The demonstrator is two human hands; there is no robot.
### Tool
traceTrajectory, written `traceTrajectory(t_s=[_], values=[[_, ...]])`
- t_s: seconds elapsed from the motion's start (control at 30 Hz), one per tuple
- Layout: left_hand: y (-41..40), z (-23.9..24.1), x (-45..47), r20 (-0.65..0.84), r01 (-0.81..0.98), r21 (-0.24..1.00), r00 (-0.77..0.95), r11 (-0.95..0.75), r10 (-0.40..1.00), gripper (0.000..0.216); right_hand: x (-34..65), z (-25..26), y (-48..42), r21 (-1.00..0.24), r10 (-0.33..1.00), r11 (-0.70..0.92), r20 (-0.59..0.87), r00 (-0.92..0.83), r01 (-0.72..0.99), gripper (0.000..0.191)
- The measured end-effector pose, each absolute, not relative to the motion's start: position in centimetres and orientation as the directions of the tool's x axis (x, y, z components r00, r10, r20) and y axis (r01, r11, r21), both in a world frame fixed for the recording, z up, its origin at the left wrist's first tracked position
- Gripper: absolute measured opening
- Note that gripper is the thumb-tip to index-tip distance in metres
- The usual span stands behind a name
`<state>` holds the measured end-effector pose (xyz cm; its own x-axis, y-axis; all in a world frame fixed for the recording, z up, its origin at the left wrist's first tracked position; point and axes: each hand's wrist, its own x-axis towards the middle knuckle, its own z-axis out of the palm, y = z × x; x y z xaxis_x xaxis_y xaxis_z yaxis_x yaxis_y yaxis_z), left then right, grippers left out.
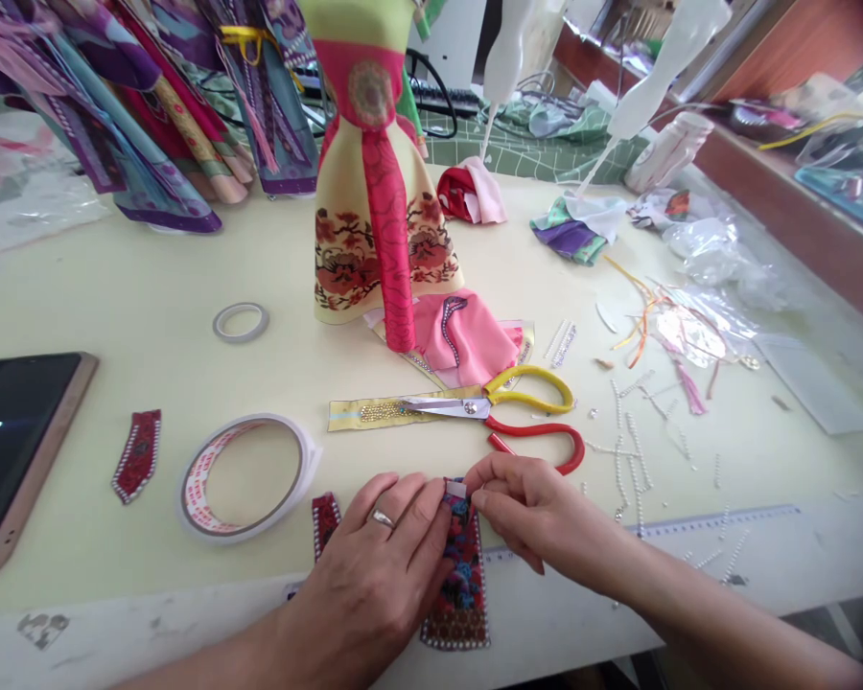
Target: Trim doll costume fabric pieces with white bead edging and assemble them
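My left hand (378, 565), with a ring on one finger, lies flat on a dark patterned fabric strip (464, 585) at the table's front edge and presses it down. My right hand (528, 508) pinches a small white tab at the strip's top end. A second small red strip (325, 522) peeks out left of my left hand. Just behind my hands lie scissors (518, 407) with one yellow and one red handle, their blades resting on a yellow ribbon (392, 412).
A large tape roll (241, 474), a small tape ring (241, 322), a red trim piece (138, 455) and a phone (18, 446) lie to the left. A doll in a yellow and pink dress (378, 192) stands in the middle, pink cloth (467, 335) beside it. Bead strings (629, 441) scatter on the right.
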<state>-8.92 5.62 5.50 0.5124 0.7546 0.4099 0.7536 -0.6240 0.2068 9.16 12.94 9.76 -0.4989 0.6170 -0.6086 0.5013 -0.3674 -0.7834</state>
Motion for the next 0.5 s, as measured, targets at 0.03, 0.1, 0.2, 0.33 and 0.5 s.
traceTrajectory(t_s=[0.03,0.1,0.2,0.33,0.5], values=[[5.65,5.49,-8.92,0.412,0.754,0.206,0.512,-0.624,0.754,0.027,9.16,9.71,12.94,-0.780,0.614,-0.371,-0.613,-0.497,0.503,0.009],[5.72,5.47,-8.93,0.411,0.758,0.200,0.510,-0.621,0.755,0.027,9.15,9.65,12.96,-0.777,0.610,-0.375,-0.618,-0.496,0.506,0.009],[5.77,5.42,-8.97,0.403,0.766,0.187,0.511,-0.615,0.759,0.027,9.06,9.73,13.07,-0.770,0.611,-0.374,-0.624,-0.488,0.517,0.010],[5.69,5.40,-8.99,0.400,0.769,0.190,0.508,-0.611,0.763,0.027,8.96,9.94,13.21,-0.759,0.617,-0.357,-0.629,-0.473,0.544,0.010],[5.69,5.50,-9.01,0.402,0.763,0.201,0.508,-0.614,0.762,0.027,9.04,9.82,13.27,-0.756,0.617,-0.339,-0.628,-0.474,0.560,0.011]])
